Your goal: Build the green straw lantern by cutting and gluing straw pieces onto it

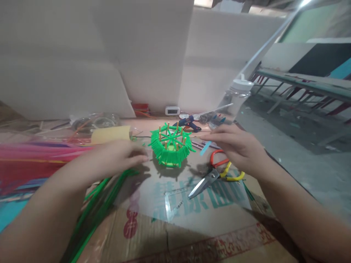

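A round green woven piece (172, 145) with upright wooden pegs stands on the cardboard-covered table between my hands. Just left of it is my left hand (127, 153), fingers apart, holding nothing and not touching the piece. My right hand (233, 142) hovers to its right, above the scissors' handles, with its fingers stretched out and nothing in them. Scissors (210, 177) with one red and one yellow handle lie open in front of my right hand. Beside its fingertips is a light-blue strip (205, 148).
Green stems (101, 208) lie under my left forearm, pink ones (41, 157) at the left. Behind are a yellow pad (111, 134), a glue gun (188, 123) and a small white device (172, 110). A clear bottle (240, 95) stands at the back right. White boards rise behind the table.
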The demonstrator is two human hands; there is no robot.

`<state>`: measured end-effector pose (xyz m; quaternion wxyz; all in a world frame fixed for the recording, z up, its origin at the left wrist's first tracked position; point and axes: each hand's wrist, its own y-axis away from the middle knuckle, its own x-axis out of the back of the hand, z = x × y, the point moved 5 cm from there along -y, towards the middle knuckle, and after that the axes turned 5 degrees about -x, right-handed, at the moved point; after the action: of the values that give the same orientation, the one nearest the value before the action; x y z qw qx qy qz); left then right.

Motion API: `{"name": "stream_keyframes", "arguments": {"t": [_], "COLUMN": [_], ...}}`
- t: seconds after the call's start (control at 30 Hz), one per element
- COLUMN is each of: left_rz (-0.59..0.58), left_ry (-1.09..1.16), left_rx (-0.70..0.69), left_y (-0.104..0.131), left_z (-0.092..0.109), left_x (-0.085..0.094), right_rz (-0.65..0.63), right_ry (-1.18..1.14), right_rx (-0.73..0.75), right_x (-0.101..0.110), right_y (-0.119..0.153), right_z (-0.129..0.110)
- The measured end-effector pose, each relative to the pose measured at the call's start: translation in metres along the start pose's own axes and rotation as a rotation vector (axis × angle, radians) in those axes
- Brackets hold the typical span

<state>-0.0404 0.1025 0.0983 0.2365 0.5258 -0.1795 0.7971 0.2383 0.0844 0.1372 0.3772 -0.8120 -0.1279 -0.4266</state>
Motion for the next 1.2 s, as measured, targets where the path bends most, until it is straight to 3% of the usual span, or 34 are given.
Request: {"name": "stream_keyframes", "arguments": {"t": [0.03, 0.13, 0.2, 0.27, 0.47, 0.77, 1.0, 1.2], "left_rz": [0.067, 0.462, 0.584, 0.626, 0.649, 0.657, 0.506, 0.461], "left_ry": [-0.024, -0.055, -0.055, -0.061, -0.119, -0.144, -0.042, 0.081], "left_rx": [0.022, 0.022, -0.054, -0.138, -0.246, -0.315, -0.186, -0.085], "left_y": [0.002, 0.006, 0.006, 0.005, -0.002, -0.012, -0.021, -0.018], "left_z": [0.005, 0.029, 0.045, 0.054, 0.051, 0.049, 0.03, 0.039], "left_x": [0.007, 0.029, 0.03, 0.025, 0.013, 0.002, -0.003, -0.015], "right_rz": [0.036, 0.12, 0.176, 0.22, 0.182, 0.163, 0.199, 0.165], "right_ry": [0.034, 0.131, 0.18, 0.21, 0.176, 0.135, 0.055, 0.005], "right_rx": [0.024, 0.061, 0.067, 0.078, 0.056, 0.054, -0.037, -0.034], "right_x": [0.001, 0.002, -0.002, -0.009, -0.037, -0.053, -0.05, -0.049], "right_y": [-0.004, -0.018, -0.024, -0.027, -0.028, -0.03, -0.027, -0.016], "right_z": [-0.002, -0.012, -0.023, -0.034, -0.04, -0.035, -0.024, -0.021]}}
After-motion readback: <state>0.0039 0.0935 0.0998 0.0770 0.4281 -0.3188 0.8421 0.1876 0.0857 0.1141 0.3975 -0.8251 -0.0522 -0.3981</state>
